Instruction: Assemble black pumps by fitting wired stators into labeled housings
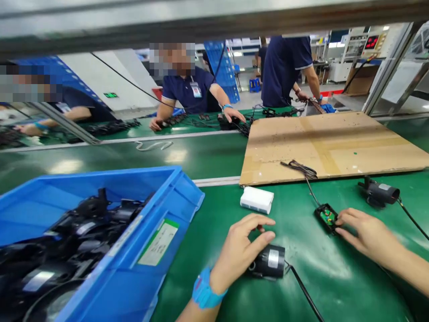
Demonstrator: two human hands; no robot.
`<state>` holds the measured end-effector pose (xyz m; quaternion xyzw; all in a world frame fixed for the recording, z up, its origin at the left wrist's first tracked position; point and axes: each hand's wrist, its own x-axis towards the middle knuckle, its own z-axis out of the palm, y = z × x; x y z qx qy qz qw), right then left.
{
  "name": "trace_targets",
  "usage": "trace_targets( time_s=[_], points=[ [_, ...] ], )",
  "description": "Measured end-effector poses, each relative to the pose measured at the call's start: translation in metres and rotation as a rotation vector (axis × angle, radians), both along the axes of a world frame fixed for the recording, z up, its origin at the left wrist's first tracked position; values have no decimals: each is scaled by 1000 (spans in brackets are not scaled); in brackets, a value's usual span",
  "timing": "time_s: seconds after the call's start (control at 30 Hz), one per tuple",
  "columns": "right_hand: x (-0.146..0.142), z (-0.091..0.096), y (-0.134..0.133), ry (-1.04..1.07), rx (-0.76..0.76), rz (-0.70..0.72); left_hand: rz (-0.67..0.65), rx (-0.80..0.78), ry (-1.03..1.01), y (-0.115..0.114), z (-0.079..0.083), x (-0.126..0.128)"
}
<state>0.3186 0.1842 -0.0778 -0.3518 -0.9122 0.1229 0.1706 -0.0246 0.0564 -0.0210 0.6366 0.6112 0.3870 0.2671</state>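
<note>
My left hand (246,243), with a blue wristband (207,288), hovers over the near end of a black cylindrical pump (273,263). Thumb and fingers are apart with nothing between them; whether they touch the pump I cannot tell. The pump lies on its side, a silver label on top and a black cable (303,286) trailing toward me. To the right, my right hand (363,230) pinches the edge of a small open black box (325,218), where a green circuit board shows. A thin black cable (311,190) runs from that box onto the cardboard.
A blue bin (174,197) full of black pumps stands at left. A white block (257,200) lies behind my left hand; another pump (380,192) rests at right. Cardboard (338,143) covers the back of the green bench. Co-workers sit and stand across; a metal bar (201,20) crosses above.
</note>
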Motion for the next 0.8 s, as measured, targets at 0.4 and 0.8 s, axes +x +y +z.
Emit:
trace_targets(
  time_s=[0.4, 0.8],
  points=[
    [3, -16, -9, -81, 63, 153, 32, 10, 64, -2, 11, -1],
    [-27, -25, -17, -89, 117, 34, -173, -163, 148, -23, 5, -25]
  ],
)
